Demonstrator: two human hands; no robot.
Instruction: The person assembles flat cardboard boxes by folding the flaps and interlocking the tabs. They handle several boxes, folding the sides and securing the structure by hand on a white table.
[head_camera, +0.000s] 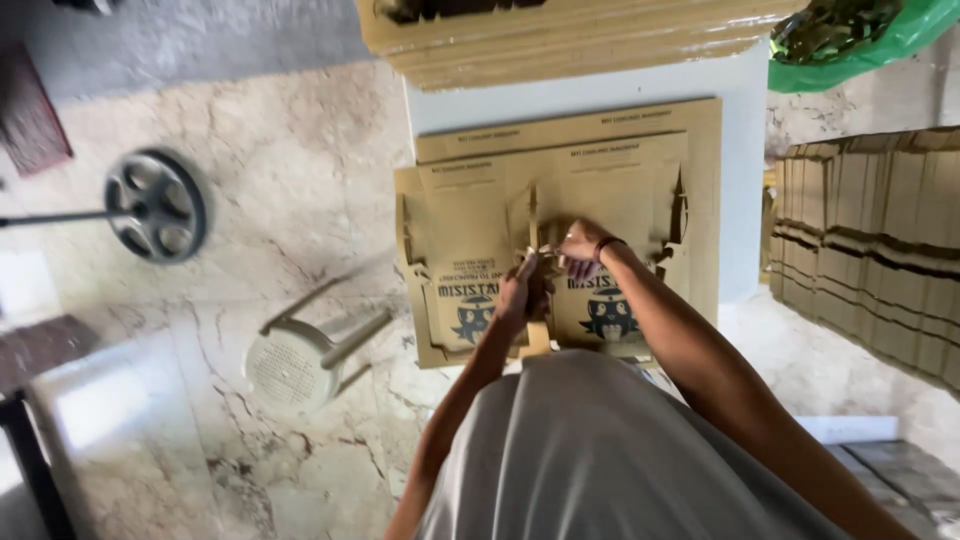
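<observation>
Flat tan cardboard box blanks (610, 170) with a dark printed figure lie stacked on a white table (740, 90). Both my hands meet at the middle of the top blank. My left hand (520, 292) pinches a narrow cardboard strip (533, 225) that stands up between the two printed panels. My right hand (582, 250), with a band at the wrist, grips the same strip just to the right of the left hand. My grey shirt hides the near edge of the blanks.
A tall pile of flat cardboard (560, 35) rests at the table's far end. More stacked cardboard (870, 270) stands at the right. A green bag (860, 45) sits top right. A white plastic stool (300, 360) lies tipped on the marble floor; a wheel on a rod (155, 205) is at the left.
</observation>
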